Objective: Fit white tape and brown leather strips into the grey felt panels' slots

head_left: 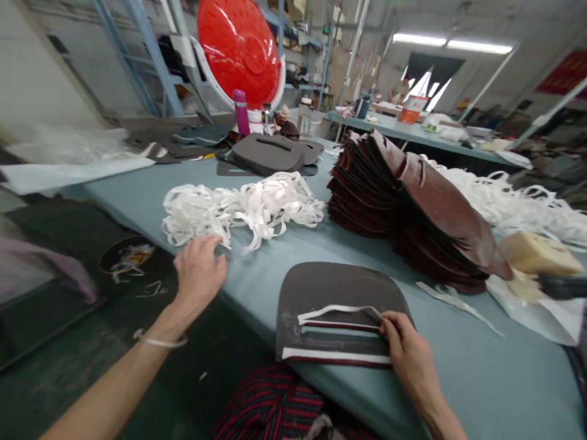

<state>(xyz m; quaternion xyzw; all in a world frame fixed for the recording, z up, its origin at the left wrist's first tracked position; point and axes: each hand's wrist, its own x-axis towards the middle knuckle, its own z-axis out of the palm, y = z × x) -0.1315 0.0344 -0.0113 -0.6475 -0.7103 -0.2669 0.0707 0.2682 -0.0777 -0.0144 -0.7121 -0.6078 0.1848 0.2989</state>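
My right hand rests on the near edge of a dark leather-like panel with a slot cut through it. Its fingers pinch the end of a white strip that arches along the slot's upper edge. Another white strip lies along the slot's lower edge, over a dark red layer. My left hand hangs with its fingers apart at the near edge of a tangled pile of white strips, holding nothing. Both hands are over a pale blue-grey table.
A tall stack of brown leather panels stands right of the near panel. More white strips lie behind it. Dark slotted panels lie farther along the table. A beige foam block sits at the right, and the table's edge drops to the floor on the left.
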